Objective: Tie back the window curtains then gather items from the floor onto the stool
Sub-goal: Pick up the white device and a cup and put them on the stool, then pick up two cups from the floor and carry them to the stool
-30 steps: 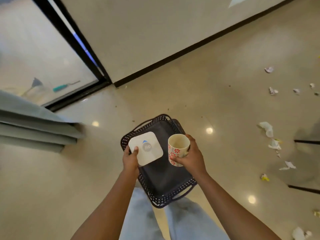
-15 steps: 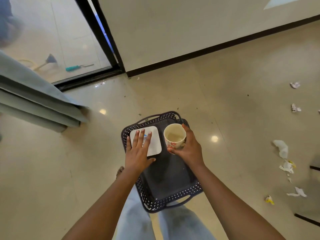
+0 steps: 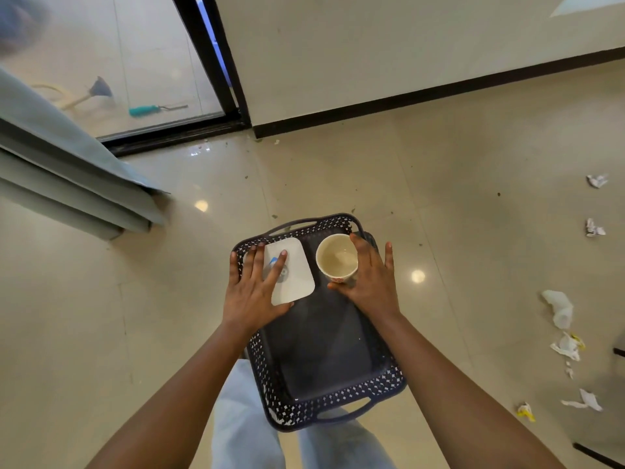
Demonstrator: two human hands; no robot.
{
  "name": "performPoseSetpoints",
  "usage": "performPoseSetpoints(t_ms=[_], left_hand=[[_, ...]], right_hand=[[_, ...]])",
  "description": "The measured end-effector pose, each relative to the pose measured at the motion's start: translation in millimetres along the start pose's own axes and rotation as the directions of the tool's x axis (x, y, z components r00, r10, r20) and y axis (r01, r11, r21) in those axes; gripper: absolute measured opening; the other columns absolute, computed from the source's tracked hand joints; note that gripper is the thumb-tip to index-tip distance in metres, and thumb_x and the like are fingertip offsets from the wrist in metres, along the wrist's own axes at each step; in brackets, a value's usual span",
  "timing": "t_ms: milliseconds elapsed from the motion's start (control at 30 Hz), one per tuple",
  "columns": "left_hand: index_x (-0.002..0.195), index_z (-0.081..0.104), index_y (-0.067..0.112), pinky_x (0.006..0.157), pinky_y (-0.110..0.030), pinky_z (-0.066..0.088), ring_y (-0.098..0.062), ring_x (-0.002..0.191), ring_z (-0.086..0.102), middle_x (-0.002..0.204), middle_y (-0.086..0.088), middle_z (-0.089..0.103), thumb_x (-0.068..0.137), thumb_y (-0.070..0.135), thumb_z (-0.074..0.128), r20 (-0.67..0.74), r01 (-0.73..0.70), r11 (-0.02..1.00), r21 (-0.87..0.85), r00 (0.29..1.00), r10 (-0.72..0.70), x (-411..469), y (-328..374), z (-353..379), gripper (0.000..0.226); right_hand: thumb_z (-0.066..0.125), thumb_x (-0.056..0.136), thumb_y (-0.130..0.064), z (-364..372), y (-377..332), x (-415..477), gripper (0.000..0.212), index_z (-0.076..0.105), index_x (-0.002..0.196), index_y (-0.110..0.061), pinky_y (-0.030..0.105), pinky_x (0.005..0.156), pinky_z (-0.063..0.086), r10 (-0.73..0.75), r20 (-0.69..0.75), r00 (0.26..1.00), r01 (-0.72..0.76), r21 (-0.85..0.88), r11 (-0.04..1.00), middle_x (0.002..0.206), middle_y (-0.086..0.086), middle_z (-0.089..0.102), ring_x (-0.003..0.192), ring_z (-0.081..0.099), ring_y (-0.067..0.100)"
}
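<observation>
Both hands are released, fingers straight and spread, over a dark perforated basket [image 3: 389,377] with loop handles. The left hand [image 3: 252,292] lies flat with its fingertips on a white rounded-square device [image 3: 297,275] that lies in the basket's far left corner, while its outer fingers reach the rim there. The right hand [image 3: 372,282] stands just beside a cream cup [image 3: 338,258] with a red flower print, forefinger along the cup's far side and thumb at its near base, touching it without curling round it. The cup stands upright in the basket's far right part, close to the device but apart from it. What carries the basket is hidden; below the wrists pale trousers [image 3: 243,418] show beneath it. Well to the right of the right hand, crumpled paper scraps [image 3: 559,308] and a small yellow scrap [image 3: 526,411] lie scattered on the glossy beige floor [image 3: 101,333]. To the left of the left hand hang grey-blue curtain folds [image 3: 67,184]. Beyond the hands stand a black-framed glass door [image 3: 209,62] and a pale wall [image 3: 372,45] with a dark skirting; behind the glass lie a plunger [image 3: 98,91] and a teal-handled tool [image 3: 145,111].
</observation>
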State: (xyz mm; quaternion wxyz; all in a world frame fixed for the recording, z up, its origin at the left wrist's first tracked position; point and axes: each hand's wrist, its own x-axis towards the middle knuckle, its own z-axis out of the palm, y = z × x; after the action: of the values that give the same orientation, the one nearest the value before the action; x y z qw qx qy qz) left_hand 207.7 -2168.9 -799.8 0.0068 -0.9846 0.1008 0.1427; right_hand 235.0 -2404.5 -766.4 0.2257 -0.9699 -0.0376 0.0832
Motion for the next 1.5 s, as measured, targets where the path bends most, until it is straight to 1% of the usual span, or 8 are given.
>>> performPoseSetpoints(t_ms=[200, 333, 600, 833, 1000, 1133, 1300, 1500], left_hand=[[0.152, 0.015, 0.025, 0.115, -0.059, -0.004, -0.034, 0.146, 0.019, 0.158, -0.013, 0.021, 0.07, 0.075, 0.054, 0.034, -0.036, 0.999, 0.026, 0.999, 0.035, 1, -2, 5, 0.104], [0.153, 0.009, 0.027, 0.114, -0.059, -0.01, -0.031, 0.147, 0.012, 0.16, -0.011, 0.016, 0.071, 0.076, 0.052, 0.058, -0.03, 0.999, 0.026, 0.998, 0.028, 2, -2, 2, 0.104], [0.153, -0.001, 0.028, 0.112, -0.058, -0.019, -0.029, 0.148, 0.001, 0.162, -0.007, 0.004, 0.075, 0.072, 0.054, 0.066, -0.031, 0.999, 0.017, 0.997, 0.03, 1, -1, -1, 0.104], [0.15, -0.013, 0.031, 0.109, -0.057, -0.024, -0.026, 0.148, -0.011, 0.161, -0.002, -0.011, 0.079, 0.066, 0.054, 0.154, -0.037, 0.999, 0.017, 0.987, 0.034, 3, 0, -9, 0.104], [0.152, 0.001, 0.032, 0.114, -0.056, -0.011, -0.02, 0.149, 0.001, 0.162, -0.001, 0.004, 0.073, 0.072, 0.057, 0.265, 0.113, 0.966, -0.231, 0.963, -0.049, -7, 9, -54, 0.105], [0.139, 0.045, 0.027, 0.112, -0.046, 0.03, -0.022, 0.13, 0.047, 0.14, 0.001, 0.052, 0.081, 0.059, 0.062, 0.321, 0.397, 0.457, -0.796, 0.917, -0.238, -51, -1, -102, 0.068], [0.119, 0.063, 0.013, 0.08, -0.021, 0.048, -0.021, 0.101, 0.065, 0.114, -0.009, 0.068, 0.091, 0.023, 0.062, 0.34, 0.288, -0.181, -0.94, 0.829, -0.444, -188, -71, -132, 0.03], [0.116, 0.063, 0.004, 0.053, -0.006, 0.044, -0.015, 0.079, 0.064, 0.102, -0.012, 0.069, 0.093, 0.009, 0.056, 0.407, 0.232, -0.355, -0.906, 0.711, -0.574, -380, -213, -126, 0.024]], right_hand=[[0.071, 0.07, -0.05, -17, -7, 1, 0.12, -0.013, 0.148, -0.016, 0.05, 0.117, 0.0, -0.092, 0.221, 0.971, 0.128, -0.155, 0.98, 0.158, 0.002, -0.012, 0.146, 0.002, 0.019], [0.077, 0.069, -0.03, -29, -9, 11, 0.114, -0.003, 0.15, -0.022, 0.042, 0.107, 0.035, -0.161, 0.408, 0.899, 0.25, -0.175, 0.952, 0.157, 0.005, 0.007, 0.139, 0.022, 0.025], [0.079, 0.063, -0.024, -25, -8, 31, 0.1, 0.023, 0.146, -0.021, 0.038, 0.094, 0.045, -0.154, 0.37, 0.916, 0.186, -0.053, 0.981, 0.141, 0.005, 0.033, 0.128, 0.036, 0.025], [0.08, 0.065, -0.022, -23, -21, 45, 0.104, 0.016, 0.148, -0.019, 0.045, 0.102, 0.04, -0.079, 0.409, 0.909, 0.157, -0.161, 0.974, 0.148, 0.008, 0.025, 0.134, 0.029, 0.03], [0.075, 0.073, -0.041, -53, -65, 35, 0.114, -0.005, 0.15, -0.017, 0.05, 0.115, 0.01, 0.027, 0.386, 0.922, 0.121, -0.353, 0.928, 0.158, 0.007, -0.008, 0.146, -0.002, 0.026], [0.064, 0.082, -0.044, -74, -128, -1, 0.095, 0.004, 0.15, -0.013, 0.047, 0.116, 0.014, 0.034, 0.25, 0.968, 0.041, -0.289, 0.956, 0.158, 0.008, 0.008, 0.145, 0.006, 0.026], [0.06, 0.086, -0.041, -59, -249, -96, 0.072, 0.03, 0.143, -0.009, 0.04, 0.108, 0.029, 0.011, 0.244, 0.97, 0.004, -0.058, 0.998, 0.145, 0.011, 0.038, 0.135, 0.031, 0.029], [0.058, 0.09, -0.039, 12, -441, -211, 0.045, 0.051, 0.13, -0.018, 0.03, 0.097, 0.04, -0.199, 0.453, 0.869, 0.16, 0.124, 0.979, 0.129, 0.001, 0.057, 0.119, 0.052, 0.019]])
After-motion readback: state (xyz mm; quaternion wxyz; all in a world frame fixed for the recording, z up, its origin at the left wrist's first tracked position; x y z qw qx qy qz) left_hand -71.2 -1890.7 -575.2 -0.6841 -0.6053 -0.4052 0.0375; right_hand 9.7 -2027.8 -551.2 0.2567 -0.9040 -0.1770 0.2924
